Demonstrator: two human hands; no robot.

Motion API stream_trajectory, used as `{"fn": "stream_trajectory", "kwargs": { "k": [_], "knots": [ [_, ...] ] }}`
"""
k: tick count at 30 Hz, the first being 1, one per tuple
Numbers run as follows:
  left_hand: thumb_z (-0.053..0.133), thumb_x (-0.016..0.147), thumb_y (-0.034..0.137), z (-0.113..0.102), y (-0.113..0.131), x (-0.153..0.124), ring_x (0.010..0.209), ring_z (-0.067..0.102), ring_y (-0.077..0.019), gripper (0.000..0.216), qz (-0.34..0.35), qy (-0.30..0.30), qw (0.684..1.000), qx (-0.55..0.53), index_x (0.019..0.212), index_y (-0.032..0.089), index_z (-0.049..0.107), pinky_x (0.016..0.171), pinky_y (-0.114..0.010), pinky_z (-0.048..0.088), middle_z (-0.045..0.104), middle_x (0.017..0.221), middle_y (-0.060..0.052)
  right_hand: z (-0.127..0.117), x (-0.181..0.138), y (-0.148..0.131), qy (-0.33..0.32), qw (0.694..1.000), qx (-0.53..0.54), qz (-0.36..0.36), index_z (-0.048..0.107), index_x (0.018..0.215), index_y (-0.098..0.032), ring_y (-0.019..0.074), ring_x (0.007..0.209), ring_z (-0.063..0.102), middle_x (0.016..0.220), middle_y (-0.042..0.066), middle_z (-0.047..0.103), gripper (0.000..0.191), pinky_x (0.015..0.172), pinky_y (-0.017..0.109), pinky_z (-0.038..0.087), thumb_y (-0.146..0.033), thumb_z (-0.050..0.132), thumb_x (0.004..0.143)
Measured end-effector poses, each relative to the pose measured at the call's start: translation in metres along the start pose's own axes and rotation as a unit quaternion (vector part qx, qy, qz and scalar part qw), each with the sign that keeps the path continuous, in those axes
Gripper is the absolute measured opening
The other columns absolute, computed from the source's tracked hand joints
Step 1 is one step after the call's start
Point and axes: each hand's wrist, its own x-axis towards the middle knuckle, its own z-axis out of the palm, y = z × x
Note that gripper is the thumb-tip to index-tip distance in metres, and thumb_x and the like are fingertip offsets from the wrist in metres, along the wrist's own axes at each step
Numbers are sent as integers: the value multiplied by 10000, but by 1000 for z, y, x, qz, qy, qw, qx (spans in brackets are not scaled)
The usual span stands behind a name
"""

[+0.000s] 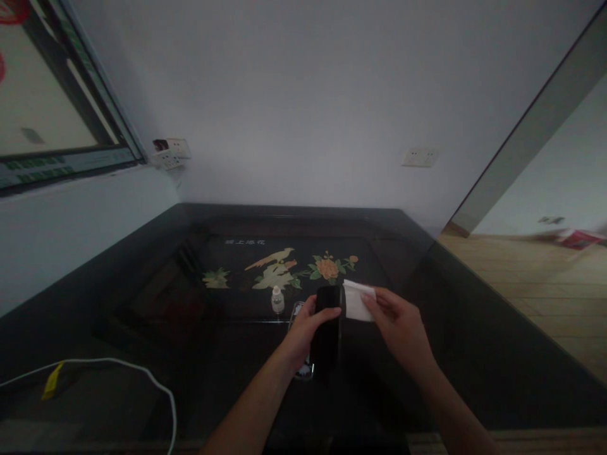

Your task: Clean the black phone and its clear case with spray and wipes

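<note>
plainly, left grip (302, 332) clasps a black phone (325, 335); right grip (399, 323) pinches white tissue (355, 304).

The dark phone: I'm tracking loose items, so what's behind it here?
Parts of what looks like a patterned case show past the left hand, left of the dark phone; the rest is covered, so contact is unclear.

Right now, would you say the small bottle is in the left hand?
No, the bottle stands on the table, while the left hand holds a phone.
</note>
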Motion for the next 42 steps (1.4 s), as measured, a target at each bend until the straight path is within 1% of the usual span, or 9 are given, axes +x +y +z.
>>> {"fn": "stream_trajectory", "kwargs": {
  "k": [3,6,8,14,20,28,33,37,42],
  "knots": [
    [887,681,316,2,6,-5,830,667,-166,512,-5,-6,1000,24,1117,189,650,727,-247,501,706,977,-45,12,24,11,39,999,-3,-17,750,1167,-182,266,948,769,1135,114,778,346,873,398,635,-420,643,939],
    [865,690,347,4,10,-8,569,546,-88,484,-37,-21,999,2,1095,193,651,508,-195,405,614,753,29,28,33,15,20,998,-26,-48,743,1183,-199,266,1013,754,1168,104,767,326,917,405,615,-390,581,975],
    [841,703,373,5,12,-9,523,516,-90,454,-58,-32,997,-31,1069,199,637,452,-191,376,574,695,47,38,30,15,3,997,-43,-64,742,1187,-214,262,1042,746,1164,91,769,308,929,401,607,-353,550,992],
    [702,844,402,5,14,-12,902,727,-253,336,-85,-37,989,-112,1041,129,695,760,-319,577,749,920,-108,49,-1,13,-34,991,-89,-98,709,1279,-266,240,1152,710,1249,59,741,358,1034,420,564,-202,506,991],
    [636,899,412,2,13,-8,1200,658,-332,488,-70,-69,979,-181,1289,119,627,1029,-448,513,719,1219,-169,45,-32,6,-96,972,-108,-183,656,1356,-315,192,1211,681,1320,15,706,512,1065,344,549,-59,494,944],
    [612,903,438,4,15,-13,1342,541,-401,420,-49,-157,960,-227,1184,131,667,1092,-586,444,650,1349,-193,17,-55,-28,-199,964,-58,-165,728,1232,-291,184,1135,723,1239,17,747,409,1022,322,575,-82,554,926],
    [615,908,464,2,15,-16,1194,660,-327,433,-78,-124,969,-199,1154,121,707,994,-448,547,709,1253,-160,6,-32,-33,-64,988,-73,-119,768,1149,-278,219,1104,737,1179,30,771,333,986,367,601,-140,569,920],
    [536,959,544,1,13,-16,1112,698,-309,506,-96,-140,964,-206,1200,129,694,931,-450,575,742,1153,-158,12,-6,-25,50,979,-130,-150,760,1171,-250,225,1147,716,1225,46,752,327,1025,389,583,-164,542,943],
    [558,963,457,2,12,-14,1083,713,-296,422,-98,-114,967,-204,1161,116,710,960,-412,560,762,1068,-141,29,4,-13,39,957,-205,-203,723,1252,-248,215,1190,694,1266,46,733,392,1077,406,554,-121,500,956]
  ]
}}
